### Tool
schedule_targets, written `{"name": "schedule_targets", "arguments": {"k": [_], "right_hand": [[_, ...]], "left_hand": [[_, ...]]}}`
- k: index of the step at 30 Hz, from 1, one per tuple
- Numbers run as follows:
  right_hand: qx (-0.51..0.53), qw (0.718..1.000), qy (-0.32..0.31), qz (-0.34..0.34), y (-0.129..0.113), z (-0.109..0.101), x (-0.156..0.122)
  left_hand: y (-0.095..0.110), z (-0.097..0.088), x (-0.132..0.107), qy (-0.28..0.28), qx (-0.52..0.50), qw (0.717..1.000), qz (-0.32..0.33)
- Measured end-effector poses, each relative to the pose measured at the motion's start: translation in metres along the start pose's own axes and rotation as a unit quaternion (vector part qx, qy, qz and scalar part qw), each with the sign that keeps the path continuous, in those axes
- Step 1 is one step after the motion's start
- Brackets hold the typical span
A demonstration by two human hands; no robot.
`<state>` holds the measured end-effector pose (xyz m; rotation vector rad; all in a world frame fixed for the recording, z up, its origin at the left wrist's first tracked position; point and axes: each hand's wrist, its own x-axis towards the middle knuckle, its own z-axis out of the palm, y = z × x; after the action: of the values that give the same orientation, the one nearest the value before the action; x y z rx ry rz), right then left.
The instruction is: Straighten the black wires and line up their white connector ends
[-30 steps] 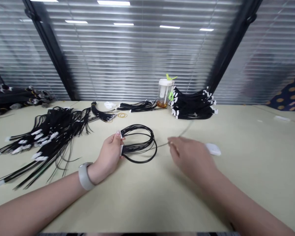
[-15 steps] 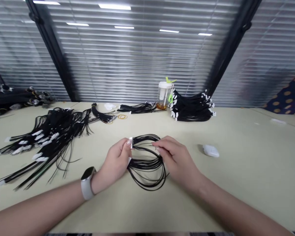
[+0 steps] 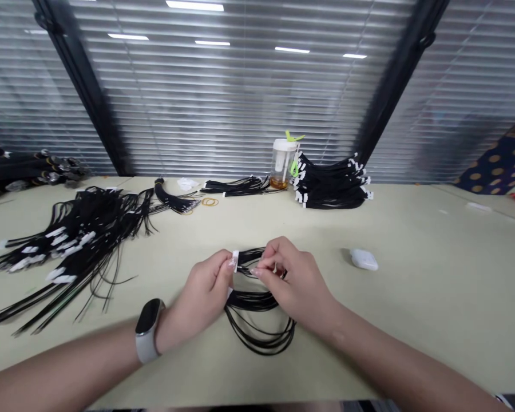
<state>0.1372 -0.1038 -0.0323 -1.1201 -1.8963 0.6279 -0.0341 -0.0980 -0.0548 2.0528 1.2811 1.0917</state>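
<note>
A looped bundle of thin black wires [image 3: 261,345] hangs between my hands above the table. My left hand [image 3: 208,289], with a grey-banded watch on its wrist, is closed on a white connector [image 3: 235,261] where several of the wires end. My right hand [image 3: 289,280] pinches a single black wire [image 3: 245,270] between thumb and fingertips, close to the connector's right side. Whether the wire's tip touches the connector is too small to tell. Part of the loop is hidden behind my right hand.
Black wire harnesses with white connectors [image 3: 98,223] spread over the left of the table. Another stack [image 3: 332,186] lies at the back right beside a lidded cup [image 3: 281,166]. A small white case [image 3: 364,259] sits right of my hands. Yellow rubber bands [image 3: 210,201] lie farther back.
My right hand has moved left, bringing the pinched wire nearer the connector. My left hand keeps its grip on the connector. The view has shifted slightly.
</note>
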Motion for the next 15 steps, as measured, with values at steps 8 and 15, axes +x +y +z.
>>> {"name": "schedule_targets", "arguments": {"k": [8,15], "right_hand": [[-0.026,1.0,-0.012,-0.008,0.0016,-0.001,-0.0002],[-0.12,0.988,-0.004,-0.1,0.0026,0.0062,-0.0035]], "left_hand": [[0.0004,0.0003,-0.0014,-0.017,0.022,1.0,0.008],[0.001,0.0018,-0.0016,-0.05,0.035,0.998,0.009]]}}
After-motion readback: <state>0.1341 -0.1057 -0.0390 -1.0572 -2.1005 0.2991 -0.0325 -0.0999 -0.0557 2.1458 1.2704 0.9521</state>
